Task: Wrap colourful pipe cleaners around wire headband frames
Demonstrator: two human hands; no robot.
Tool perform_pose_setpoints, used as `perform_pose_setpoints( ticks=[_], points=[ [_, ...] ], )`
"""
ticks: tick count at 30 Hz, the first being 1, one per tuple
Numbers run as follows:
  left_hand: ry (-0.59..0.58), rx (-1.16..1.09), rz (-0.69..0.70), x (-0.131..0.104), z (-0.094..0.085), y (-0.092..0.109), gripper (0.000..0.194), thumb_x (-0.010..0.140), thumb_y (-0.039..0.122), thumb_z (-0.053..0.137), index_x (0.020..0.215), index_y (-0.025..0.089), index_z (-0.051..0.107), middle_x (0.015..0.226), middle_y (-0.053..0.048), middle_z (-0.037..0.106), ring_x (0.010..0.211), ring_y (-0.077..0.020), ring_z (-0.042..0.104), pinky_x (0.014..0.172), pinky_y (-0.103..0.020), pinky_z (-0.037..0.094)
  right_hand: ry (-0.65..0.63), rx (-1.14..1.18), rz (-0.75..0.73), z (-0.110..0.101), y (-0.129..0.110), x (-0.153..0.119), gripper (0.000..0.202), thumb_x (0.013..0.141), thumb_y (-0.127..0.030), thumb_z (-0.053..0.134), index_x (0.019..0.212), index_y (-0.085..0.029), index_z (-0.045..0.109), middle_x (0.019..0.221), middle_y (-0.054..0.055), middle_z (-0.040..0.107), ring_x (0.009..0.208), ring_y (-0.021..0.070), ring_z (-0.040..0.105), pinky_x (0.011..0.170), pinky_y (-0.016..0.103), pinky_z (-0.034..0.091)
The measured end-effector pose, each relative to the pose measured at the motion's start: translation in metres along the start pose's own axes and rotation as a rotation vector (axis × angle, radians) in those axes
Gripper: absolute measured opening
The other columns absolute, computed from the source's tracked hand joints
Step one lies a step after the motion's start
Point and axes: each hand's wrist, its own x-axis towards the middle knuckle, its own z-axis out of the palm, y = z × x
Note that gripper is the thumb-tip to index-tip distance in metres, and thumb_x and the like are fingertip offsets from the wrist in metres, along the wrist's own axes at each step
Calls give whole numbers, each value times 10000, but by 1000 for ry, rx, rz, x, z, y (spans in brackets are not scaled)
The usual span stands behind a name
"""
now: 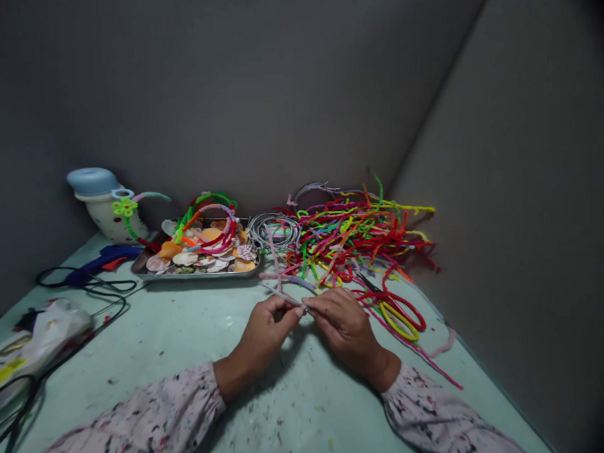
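Note:
My left hand (266,331) and my right hand (343,321) meet over the middle of the table, fingertips almost touching. Between them is a thin, pale grey band (281,294) that looks like a metal headband. Its free part slants up and left past my left thumb and index finger, which pinch it. The fingers of my right hand are closed around the other part and hide most of it. Just beyond lie a pink pipe cleaner (273,258) and a purple one (302,281). Scissors (401,320) with red and yellow handles rest to the right of my right hand.
A metal tray (199,276) holds shells and several wrapped headbands. Beside it are coiled silver headbands (262,235) and a tangled pile of pipe cleaners (362,230). At left stand a cup (98,202), a blue glue gun (100,260), a black cable (118,308) and a plastic bag (61,327).

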Motion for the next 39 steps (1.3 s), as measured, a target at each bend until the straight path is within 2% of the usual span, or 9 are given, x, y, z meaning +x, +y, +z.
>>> perform_pose_setpoints(
  ticks=[9,17,22,31,39],
  points=[
    [1,44,-15,2,2,-2,255,809,363,606,829,118,674,766,-57,653,725,-165,558,683,-279,423,-22,49,42,-1,-3,0,218,876,-132,559,1064,-216,630,867,46,678,820,203,575,748,371,419],
    [-7,259,54,0,3,-3,219,819,330,575,750,137,653,711,-36,601,693,-155,534,640,-266,403,-47,111,125,-1,-7,2,97,887,-175,539,924,-212,621,824,45,649,802,204,572,751,371,421],
    [-17,314,53,1,2,-5,217,820,318,560,747,141,660,704,-35,597,682,-153,531,626,-263,402,-47,116,148,1,-6,1,82,877,-164,540,885,-206,610,810,46,636,798,199,575,739,356,436],
    [-10,292,36,1,2,-6,202,803,304,557,710,143,638,683,-30,592,666,-151,524,610,-255,401,-66,107,127,1,-3,1,77,879,-165,537,886,-205,602,800,38,629,785,189,570,733,347,447],
    [-14,176,-66,1,2,-6,212,768,331,589,698,137,636,639,-13,574,608,-137,489,574,-246,369,-70,14,71,4,-3,1,85,867,-160,521,862,-202,595,770,39,623,760,193,552,715,351,430]
  ],
)
